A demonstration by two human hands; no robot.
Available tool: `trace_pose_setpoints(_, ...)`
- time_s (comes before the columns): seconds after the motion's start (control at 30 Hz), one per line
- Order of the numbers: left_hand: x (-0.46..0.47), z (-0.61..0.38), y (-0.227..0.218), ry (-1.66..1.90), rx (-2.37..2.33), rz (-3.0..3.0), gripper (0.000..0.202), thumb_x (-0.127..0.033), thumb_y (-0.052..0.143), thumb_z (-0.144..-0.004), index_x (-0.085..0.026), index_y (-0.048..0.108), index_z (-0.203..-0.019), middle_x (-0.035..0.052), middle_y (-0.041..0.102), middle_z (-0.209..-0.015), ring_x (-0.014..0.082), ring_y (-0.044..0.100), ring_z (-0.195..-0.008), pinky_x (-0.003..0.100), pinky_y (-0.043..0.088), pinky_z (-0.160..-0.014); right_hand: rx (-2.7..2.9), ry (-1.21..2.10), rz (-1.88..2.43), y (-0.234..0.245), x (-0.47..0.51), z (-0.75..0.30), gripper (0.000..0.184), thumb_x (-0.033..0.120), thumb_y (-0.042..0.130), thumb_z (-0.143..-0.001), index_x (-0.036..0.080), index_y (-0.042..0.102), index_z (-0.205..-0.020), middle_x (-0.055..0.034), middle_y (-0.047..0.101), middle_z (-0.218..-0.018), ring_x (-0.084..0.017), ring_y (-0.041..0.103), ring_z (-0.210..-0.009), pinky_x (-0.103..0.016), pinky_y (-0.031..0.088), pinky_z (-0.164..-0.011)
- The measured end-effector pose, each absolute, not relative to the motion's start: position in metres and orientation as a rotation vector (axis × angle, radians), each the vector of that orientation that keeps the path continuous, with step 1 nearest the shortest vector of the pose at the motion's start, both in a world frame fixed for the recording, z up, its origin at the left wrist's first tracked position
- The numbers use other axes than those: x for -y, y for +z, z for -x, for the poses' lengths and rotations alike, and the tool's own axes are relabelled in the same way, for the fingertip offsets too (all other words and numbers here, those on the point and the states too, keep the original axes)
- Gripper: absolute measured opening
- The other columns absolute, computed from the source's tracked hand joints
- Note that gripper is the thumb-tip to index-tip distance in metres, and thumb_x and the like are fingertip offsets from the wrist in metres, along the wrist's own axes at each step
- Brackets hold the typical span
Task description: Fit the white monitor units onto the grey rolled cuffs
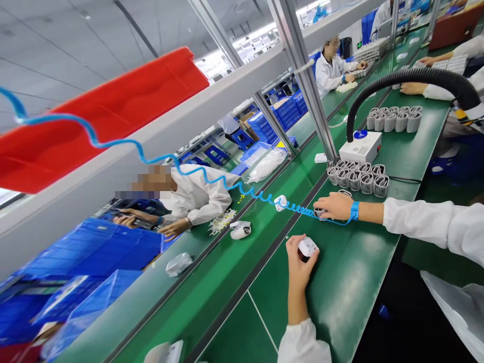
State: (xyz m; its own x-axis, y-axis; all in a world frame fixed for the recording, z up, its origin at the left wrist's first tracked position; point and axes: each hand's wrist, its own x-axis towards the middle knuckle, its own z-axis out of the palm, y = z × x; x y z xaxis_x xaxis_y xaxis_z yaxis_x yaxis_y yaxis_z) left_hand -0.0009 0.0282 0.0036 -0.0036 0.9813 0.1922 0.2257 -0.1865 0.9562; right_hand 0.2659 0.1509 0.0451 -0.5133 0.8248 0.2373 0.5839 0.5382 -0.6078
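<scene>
My left hand [301, 267] grips a small white boxy device [308, 246] between thumb and fingers, just above the green bench. Farther along the bench, my right hand [335, 205] wears a blue wrist strap with a coiled blue cord. Its fingers are closed over a grey rolled cuff [320, 214], which they partly hide. Just behind that hand, another rolled cuff [345, 193] shows its top. Close by stand rows of grey rolled cuffs [359, 177]. Across the dark rail, a white device [280, 203] lies on the green belt.
A white box [361, 147] with a black flexible hose [408, 75] stands behind the cuffs, near more cuffs [395, 119]. A metal post [310, 85] rises beside it. A red bin [113, 111] sits overhead. A co-worker [200, 194] works across the belt, which carries a wrapped cuff [241, 230].
</scene>
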Motion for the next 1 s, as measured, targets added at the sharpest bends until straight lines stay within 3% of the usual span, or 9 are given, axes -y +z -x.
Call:
trace_pose_setpoints(0.17,-0.034,0.008,0.005,1.169,-1.363,-1.844,0.045,-0.038,0.091,-0.079,-0.025,0.068,-0.115,0.0131,0.059,-0.134,0.0399,0.062,-0.137,0.061,0.047,-0.122,2.461,0.395,1.154,0.053,-0.149,-0.270,0.038,0.039,0.085,-0.096,0.024,0.073,-0.129,-0.0104,0.077,-0.120,-0.028,0.071,-0.093,-0.038,0.045,-0.087)
trace_pose_setpoints(0.37,-0.039,0.023,-0.010,0.907,-1.598,-2.023,0.056,-0.042,0.088,-0.084,-0.025,0.057,-0.128,0.0167,0.065,-0.144,0.0397,0.061,-0.136,0.063,0.047,-0.119,2.746,0.188,0.879,0.055,-0.153,-0.285,0.067,0.042,0.081,-0.095,0.017,0.056,-0.152,-0.0164,0.072,-0.138,-0.032,0.074,-0.111,-0.039,0.049,-0.090)
trace_pose_setpoints(0.53,-0.052,-0.014,-0.009,1.019,-1.539,-2.298,0.075,-0.048,0.087,-0.091,-0.024,0.052,-0.154,0.0218,0.056,-0.161,0.0453,0.044,-0.159,0.074,0.025,-0.133,2.804,0.211,0.676,0.049,-0.160,-0.290,0.096,0.026,0.083,-0.085,0.012,0.039,-0.168,-0.0222,0.067,-0.150,-0.035,0.073,-0.121,-0.044,0.052,-0.097)
trace_pose_setpoints(0.6,-0.063,-0.041,-0.002,1.044,-1.455,-2.297,0.075,-0.045,0.085,-0.095,-0.025,0.049,-0.157,0.0211,0.058,-0.158,0.0430,0.050,-0.155,0.071,0.031,-0.132,2.805,0.253,0.643,0.049,-0.160,-0.291,0.102,0.025,0.084,-0.084,0.012,0.034,-0.172,-0.0236,0.066,-0.153,-0.036,0.073,-0.124,-0.045,0.053,-0.099)
trace_pose_setpoints(0.73,-0.084,-0.083,0.014,1.050,-1.397,-2.101,0.065,-0.039,0.089,-0.092,-0.024,0.058,-0.148,0.0180,0.063,-0.143,0.0386,0.066,-0.134,0.056,0.056,-0.112,2.789,0.300,0.708,0.050,-0.154,-0.299,0.109,0.025,0.082,-0.086,0.012,0.025,-0.178,-0.0249,0.068,-0.151,-0.037,0.077,-0.114,-0.044,0.057,-0.091)
trace_pose_setpoints(0.87,-0.094,-0.083,0.022,0.978,-1.146,-2.099,0.046,-0.031,0.086,-0.093,-0.025,0.067,-0.135,0.0126,0.069,-0.131,0.0340,0.068,-0.126,0.051,0.055,-0.111,2.797,0.312,0.740,0.050,-0.142,-0.313,0.113,0.020,0.077,-0.087,0.017,0.016,-0.182,-0.0217,0.074,-0.145,-0.034,0.079,-0.100,-0.043,0.059,-0.085)
trace_pose_setpoints(1.0,-0.102,-0.058,0.023,0.966,-0.990,-2.142,0.043,-0.030,0.085,-0.093,-0.024,0.067,-0.132,0.0114,0.070,-0.130,0.0316,0.068,-0.124,0.049,0.055,-0.110,2.753,0.424,0.734,0.051,-0.137,-0.320,0.111,0.013,0.074,-0.087,0.022,0.018,-0.183,-0.0148,0.080,-0.133,-0.030,0.078,-0.098,-0.042,0.060,-0.089)
